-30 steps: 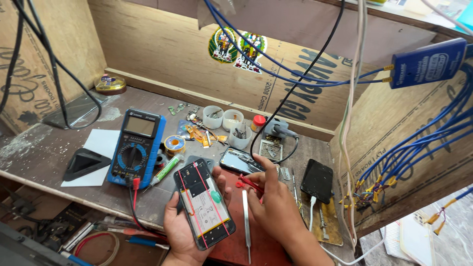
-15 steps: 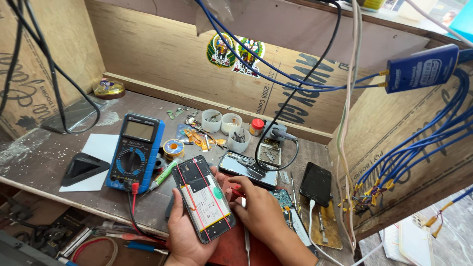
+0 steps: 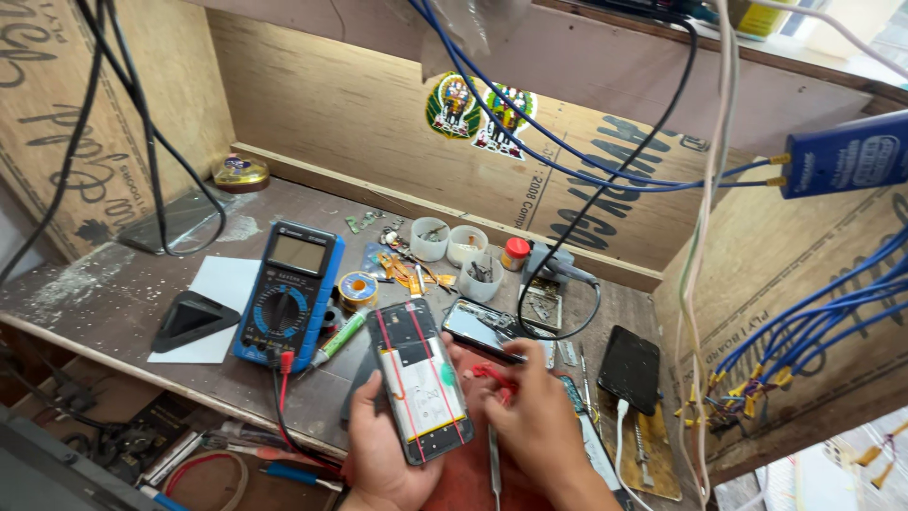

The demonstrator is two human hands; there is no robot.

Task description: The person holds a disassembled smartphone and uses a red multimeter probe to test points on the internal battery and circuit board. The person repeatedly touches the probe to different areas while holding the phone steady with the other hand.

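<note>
L hand (image 3: 383, 454) was clamped on an opened smartphone (image 3: 421, 378), back cover off, held face-down just above the front edge of the bench (image 3: 123, 293), fingers wrapped round its left side and underside. Two red wires ran lengthwise over the phone's white battery. R hand (image 3: 534, 416) sat just beside the phone's right edge, fingers closed on a small red-handled tool (image 3: 492, 374) w/ tip near the phone; exact grip partly hidden. The two hands were close together, not touching as far as the view showed.

Left of the phone a blue multimeter (image 3: 288, 293) lay flat on the bench, red lead plugged at its bottom. A roll of solder (image 3: 357, 289) and a green pen-like tool (image 3: 340, 336) lay between meter and phone. Behind the phone: another phone (image 3: 482, 326) w/ dark screen, plus three small white cups (image 3: 449, 246) of parts. A black phone (image 3: 631, 367) w/ white cable lay well to the right. A black triangular pick (image 3: 189, 317) rested on white paper at left.
</note>
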